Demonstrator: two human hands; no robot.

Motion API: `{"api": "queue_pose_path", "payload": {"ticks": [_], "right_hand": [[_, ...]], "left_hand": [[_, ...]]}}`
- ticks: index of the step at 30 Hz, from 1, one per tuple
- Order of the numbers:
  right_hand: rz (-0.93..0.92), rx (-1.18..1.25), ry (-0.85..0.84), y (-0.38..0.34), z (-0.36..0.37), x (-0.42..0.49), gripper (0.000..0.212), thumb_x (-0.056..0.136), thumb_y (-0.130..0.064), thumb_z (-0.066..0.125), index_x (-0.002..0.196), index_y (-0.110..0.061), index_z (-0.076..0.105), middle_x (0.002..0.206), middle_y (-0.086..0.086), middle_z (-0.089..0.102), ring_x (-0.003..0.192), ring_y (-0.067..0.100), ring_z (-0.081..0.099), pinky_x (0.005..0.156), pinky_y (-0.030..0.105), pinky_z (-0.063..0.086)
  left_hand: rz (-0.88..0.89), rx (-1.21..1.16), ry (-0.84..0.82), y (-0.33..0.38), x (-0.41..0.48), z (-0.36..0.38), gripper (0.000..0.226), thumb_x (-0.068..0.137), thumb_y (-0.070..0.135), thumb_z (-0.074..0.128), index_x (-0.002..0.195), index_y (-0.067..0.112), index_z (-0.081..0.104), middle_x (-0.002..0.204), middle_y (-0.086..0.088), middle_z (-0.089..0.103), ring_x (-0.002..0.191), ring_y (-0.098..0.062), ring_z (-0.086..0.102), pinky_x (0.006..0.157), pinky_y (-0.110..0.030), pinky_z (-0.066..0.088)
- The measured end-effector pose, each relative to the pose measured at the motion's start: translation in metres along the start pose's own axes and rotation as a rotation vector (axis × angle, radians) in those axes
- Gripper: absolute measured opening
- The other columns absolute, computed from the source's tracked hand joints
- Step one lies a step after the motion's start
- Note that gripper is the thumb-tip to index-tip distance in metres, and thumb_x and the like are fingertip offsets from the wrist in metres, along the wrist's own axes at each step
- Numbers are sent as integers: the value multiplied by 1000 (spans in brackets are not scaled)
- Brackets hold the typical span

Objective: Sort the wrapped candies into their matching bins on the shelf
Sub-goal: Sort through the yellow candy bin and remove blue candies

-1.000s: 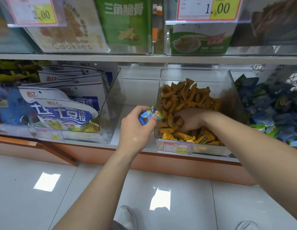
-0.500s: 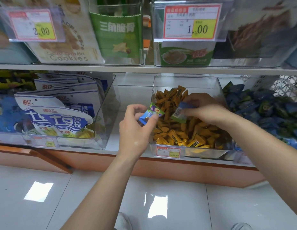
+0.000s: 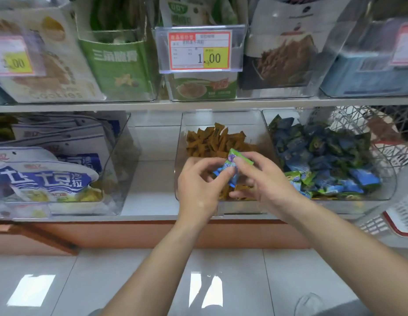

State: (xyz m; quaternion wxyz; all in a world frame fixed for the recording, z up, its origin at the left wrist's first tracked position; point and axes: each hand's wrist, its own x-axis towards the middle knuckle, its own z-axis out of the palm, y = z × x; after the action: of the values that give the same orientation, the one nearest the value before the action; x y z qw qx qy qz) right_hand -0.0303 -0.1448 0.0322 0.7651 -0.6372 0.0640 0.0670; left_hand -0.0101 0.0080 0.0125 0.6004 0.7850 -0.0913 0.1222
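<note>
1. Shop shelving fills the view above a pale tiled floor (image 3: 84, 281). On the lower shelf (image 3: 152, 210) stand clear open-topped bins.
2. Both hands meet over the front of the middle bin (image 3: 182, 133), which holds orange candies (image 3: 212, 140). The left hand (image 3: 198, 185) and right hand (image 3: 267, 181) each pinch the blue-and-green candies (image 3: 240, 157) with curled fingertips. I cannot tell how many pieces they hold.
3. Done, by my reading: these strays are lifted clear of the orange pile.
4. Left to do: carry them to the right bin (image 3: 390, 179), where the matching blue-green pile (image 3: 324, 156) lies. Whether more strays hide among the orange ones cannot be told.
5. Room: the right bin stands just beside the middle one, so the move is short, but the hands must rise over both walls.
6. The upper shelf edge (image 3: 198, 106) caps the headroom.
7. Bare shelf lies open between the middle bin and the left bin (image 3: 123, 156).
</note>
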Motion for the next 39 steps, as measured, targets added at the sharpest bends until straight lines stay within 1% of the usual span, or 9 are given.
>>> {"api": "queue_pose_path", "payload": {"ticks": [4, 8, 10, 16, 20, 26, 30, 34, 39], "right_hand": [[-121, -193, 116, -3, -30, 0, 21, 95, -21, 66, 116, -21, 61, 104, 5, 73, 91, 17, 73, 67, 34, 61], [-489, -734, 468, -26, -79, 18, 28, 92, -30, 67, 118, -32, 57, 105, -22, 64, 94, -11, 59, 80, 9, 43], [-575, -980, 566, -35, -103, 37, 33, 93, -28, 66, 123, -18, 60, 114, 0, 64, 102, 10, 59, 85, 25, 44], [-105, -1691, 419, -50, -117, 87, 45, 98, -44, 45, 136, -21, 54, 126, 15, 60, 113, 37, 56, 86, 42, 49], [-194, -1745, 569, -49, -91, 93, 50, 90, -51, 57, 128, -17, 55, 127, 17, 59, 117, 40, 53, 89, 46, 46], [-383, -1511, 86, -8, -13, 111, 41, 93, -49, 54, 131, -34, 56, 135, -3, 54, 122, 23, 50, 88, 38, 43], [-351, -1502, -233, 25, 26, 145, 57, 95, -50, 53, 148, -37, 39, 157, -5, 35, 144, 26, 30, 111, 43, 34], [-224, -1676, -291, 51, 40, 168, 81, 88, -69, 48, 156, -43, 13, 167, -6, 2, 151, 35, 3, 118, 60, 20], [-211, -1841, -382, 58, 30, 160, 68, 84, -76, 39, 145, -46, 37, 161, -4, 19, 145, 38, 9, 110, 58, 30]], "left_hand": [[51, 37, -183, 2, 4, 6, 22, 86, 29, 74, 107, 33, 76, 100, 11, 65, 87, -2, 62, 74, -12, 47], [150, 358, -152, -4, 15, -6, 30, 87, 32, 66, 117, 31, 70, 109, 12, 65, 93, 3, 59, 80, -12, 43], [178, 543, -83, -8, 22, -16, 32, 88, 29, 66, 119, 25, 69, 115, 3, 67, 103, -12, 59, 85, -24, 45], [27, 710, -8, -33, 38, -42, 52, 90, 32, 63, 138, 15, 51, 128, -8, 57, 116, -29, 53, 94, -40, 46], [-92, 596, -62, -50, 41, -45, 52, 93, 30, 59, 142, 18, 46, 127, -8, 62, 113, -29, 60, 92, -42, 51], [-78, 495, -12, -64, 42, -51, 40, 96, 21, 50, 137, 23, 52, 121, -2, 69, 104, -29, 66, 89, -43, 54], [-92, 436, -24, -69, 41, -55, 39, 98, 27, 50, 137, 31, 51, 118, 4, 70, 93, -22, 69, 85, -42, 56], [-82, 461, -31, -70, 39, -53, 40, 99, 26, 47, 139, 32, 48, 119, 0, 70, 101, -30, 67, 87, -46, 54], [-100, 548, -41, -70, 42, -55, 42, 95, 33, 44, 137, 39, 43, 118, 7, 69, 95, -27, 68, 81, -46, 55]]}}
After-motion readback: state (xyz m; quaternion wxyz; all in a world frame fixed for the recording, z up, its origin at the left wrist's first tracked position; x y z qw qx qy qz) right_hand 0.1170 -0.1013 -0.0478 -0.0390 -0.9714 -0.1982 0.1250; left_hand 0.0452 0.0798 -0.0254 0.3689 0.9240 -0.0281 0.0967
